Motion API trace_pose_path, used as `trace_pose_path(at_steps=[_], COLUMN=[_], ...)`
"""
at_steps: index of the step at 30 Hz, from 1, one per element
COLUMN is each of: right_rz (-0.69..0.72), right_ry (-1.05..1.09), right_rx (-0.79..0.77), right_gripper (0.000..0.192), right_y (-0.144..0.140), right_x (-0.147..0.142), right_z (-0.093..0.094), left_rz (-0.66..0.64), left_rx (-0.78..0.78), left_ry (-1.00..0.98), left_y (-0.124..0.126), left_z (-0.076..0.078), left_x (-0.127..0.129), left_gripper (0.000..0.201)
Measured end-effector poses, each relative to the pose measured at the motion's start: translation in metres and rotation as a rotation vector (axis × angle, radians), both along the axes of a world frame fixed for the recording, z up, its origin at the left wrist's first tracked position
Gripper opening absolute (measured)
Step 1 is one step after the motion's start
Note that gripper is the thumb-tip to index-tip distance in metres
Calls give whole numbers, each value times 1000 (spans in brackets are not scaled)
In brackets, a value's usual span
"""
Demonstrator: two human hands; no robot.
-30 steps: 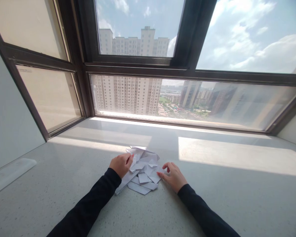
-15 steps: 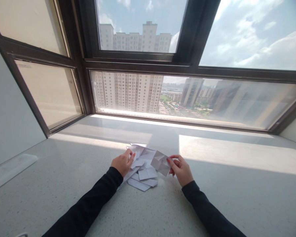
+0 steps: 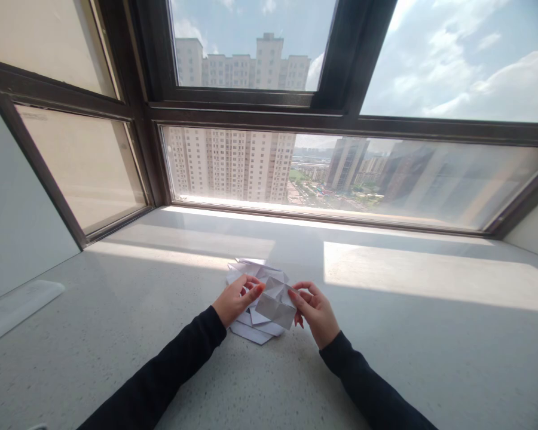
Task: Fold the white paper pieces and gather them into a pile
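A creased, folded piece of white paper (image 3: 275,307) is held up over a loose pile of folded papers (image 3: 251,331). My right hand (image 3: 314,310) pinches its right edge between thumb and fingers. At its upper left edge, the thumb and fingers of my left hand (image 3: 238,297) are closed on the paper. Crossing folds meet near the middle of the held piece. Part of the pile beneath is hidden by the paper and my left hand.
The papers lie on a pale speckled windowsill (image 3: 407,352), with a dark-framed window (image 3: 251,119) behind. A long white object (image 3: 22,307) lies at the left by the wall. Sunlight falls in patches across the sill.
My right hand has moved left with the folded paper, bringing it over the pile. My left hand has moved right from the pile to the paper's left edge.
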State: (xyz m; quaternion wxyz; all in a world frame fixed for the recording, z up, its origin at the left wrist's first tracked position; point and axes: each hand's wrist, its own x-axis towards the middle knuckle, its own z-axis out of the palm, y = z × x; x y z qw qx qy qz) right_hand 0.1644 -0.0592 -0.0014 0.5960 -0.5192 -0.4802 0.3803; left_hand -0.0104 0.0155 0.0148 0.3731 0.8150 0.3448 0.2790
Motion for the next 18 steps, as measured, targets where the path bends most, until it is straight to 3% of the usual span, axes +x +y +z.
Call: trace_pose_path(at_steps=[3, 5, 8, 11, 14, 18], right_rz=[9, -89, -239, -212, -137, -139], right_ry=[-85, -250, -686, -980, -985, -742], right_rx=[5, 11, 26, 4, -55, -79], right_gripper=[35, 37, 38, 35, 30, 27], right_y=[-1, 0, 2, 3, 4, 6], right_x=[-5, -3, 3, 3, -1, 6], right_z=[1, -1, -7, -14, -18, -18], left_rz=[-126, -132, -18, 93, 136, 140], left_rx=[-226, -325, -449, -529, -545, -554], left_ry=[-159, -310, -486, -542, -552, -586], left_y=[-6, -6, -3, -2, -2, -1], left_z=[-6, -7, -5, -3, -5, -9], left_x=[8, 10, 9, 8, 8, 8], left_gripper=[36, 33, 32, 33, 36, 47])
